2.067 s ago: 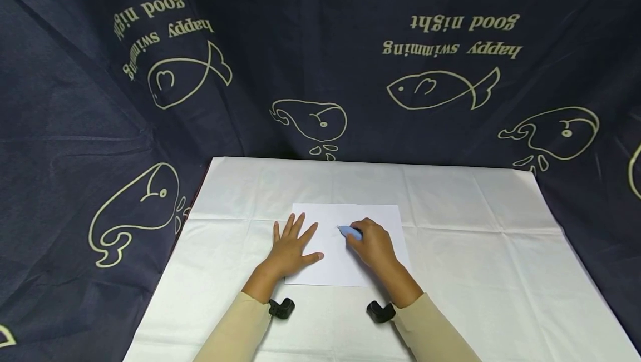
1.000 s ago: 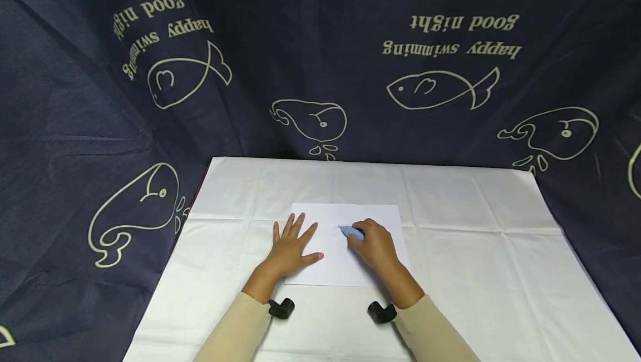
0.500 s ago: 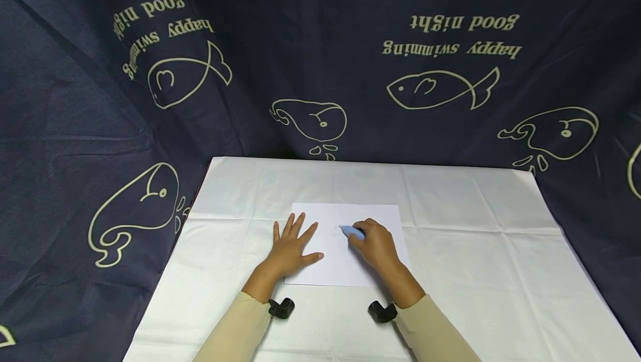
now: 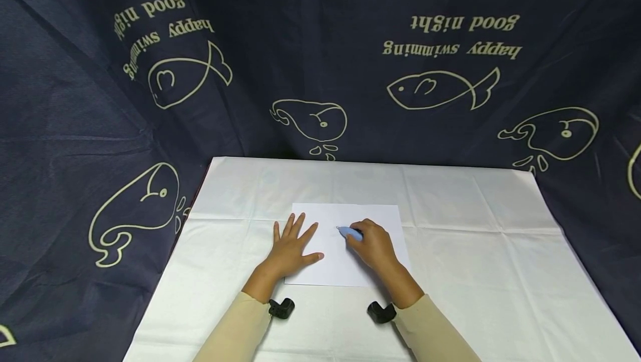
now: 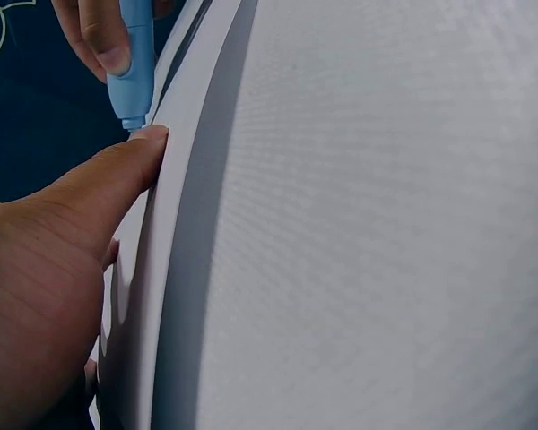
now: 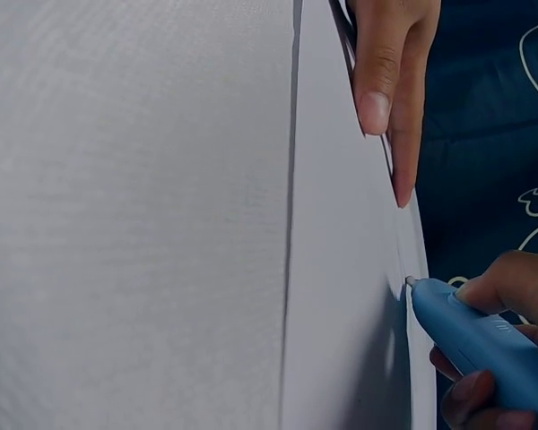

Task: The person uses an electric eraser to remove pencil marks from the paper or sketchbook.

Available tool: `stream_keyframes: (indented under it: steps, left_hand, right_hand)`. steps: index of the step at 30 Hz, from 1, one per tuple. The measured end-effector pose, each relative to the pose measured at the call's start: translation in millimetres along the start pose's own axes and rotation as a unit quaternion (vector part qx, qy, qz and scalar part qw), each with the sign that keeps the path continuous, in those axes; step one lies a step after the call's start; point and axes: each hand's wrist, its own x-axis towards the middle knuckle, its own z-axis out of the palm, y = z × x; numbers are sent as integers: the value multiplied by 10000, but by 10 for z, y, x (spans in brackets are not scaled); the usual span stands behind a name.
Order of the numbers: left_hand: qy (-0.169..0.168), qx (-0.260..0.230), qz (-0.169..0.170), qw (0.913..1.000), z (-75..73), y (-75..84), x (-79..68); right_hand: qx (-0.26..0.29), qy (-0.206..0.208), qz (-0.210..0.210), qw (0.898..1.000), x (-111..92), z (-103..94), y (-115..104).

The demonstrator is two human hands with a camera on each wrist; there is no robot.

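A white sheet of paper (image 4: 345, 214) lies flat on the cloth-covered table, faint pencil-like marks near its middle. My left hand (image 4: 287, 253) rests palm down on the sheet's left side with the fingers spread. On the right, my right hand (image 4: 375, 244) grips a light-blue electric eraser (image 4: 350, 233), whose narrow tip points left and meets the paper. In the right wrist view the thumb lies along the top of the eraser (image 6: 480, 349) and the other fingers curl beneath it. The left wrist view shows the left thumb (image 5: 117, 175) straight on the paper.
A white creased cloth (image 4: 481, 273) covers the table. Behind and at the sides hangs a dark navy curtain (image 4: 320, 28) printed with fish, whales and upside-down words. A black wrist camera (image 4: 282, 308) sits at the left wrist, another black camera (image 4: 381, 312) at the right.
The right hand with the electric eraser first shifted slightly right, then back left by a small amount in the last half second. The left hand and the paper stay in place.
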Motion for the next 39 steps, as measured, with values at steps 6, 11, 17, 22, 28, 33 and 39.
stream_keyframes:
  steps: [6, 11, 17, 22, 28, 33, 39]
  left_hand:
    - [0, 3, 17, 10000, 3, 3, 3]
    - [4, 11, 22, 10000, 4, 0, 8]
    - [3, -5, 33, 10000, 2, 5, 8]
    - [8, -4, 50, 10000, 6, 5, 2]
    - [7, -6, 25, 10000, 5, 1, 3]
    - [1, 12, 8, 10000, 10, -4, 4]
    - [5, 11, 14, 10000, 14, -5, 7]
  right_hand:
    - [-11, 35, -90, 10000, 9, -5, -8]
    - [-10, -32, -85, 10000, 21, -7, -24]
    - [11, 69, -91, 9999, 16, -8, -27]
    - [-23, -3, -101, 9999, -1, 3, -8]
    - [-8, 42, -52, 10000, -10, -1, 0]
    - [-28, -33, -96, 9999, -13, 5, -6]
    - [-48, 10, -112, 9999, -17, 6, 1]
